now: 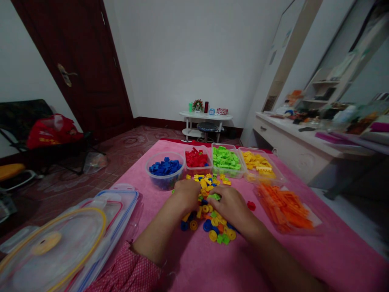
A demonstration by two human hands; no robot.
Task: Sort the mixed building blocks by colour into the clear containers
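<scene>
A mixed pile of toy building blocks (214,219), in yellow, blue, green and orange with some wheel-shaped pieces, lies on the pink cloth. On the left side of the pile rests my left hand (187,195), knuckles up; its fingers are hidden beneath it. My right hand (228,201) is over the right side, with thumb and fingers closed on a light green building block (215,196). Just behind the pile stand a round tub of blue blocks (164,178) and a box of red blocks (197,165). One red piece (251,205) lies apart, right of my right hand.
Further boxes hold green blocks (226,160), yellow blocks (258,162) and orange pieces (287,209). Stacked clear lids (69,239) lie at the left edge of the pink-covered table (188,263). Beyond are a white side table (203,115) and a stool (208,127).
</scene>
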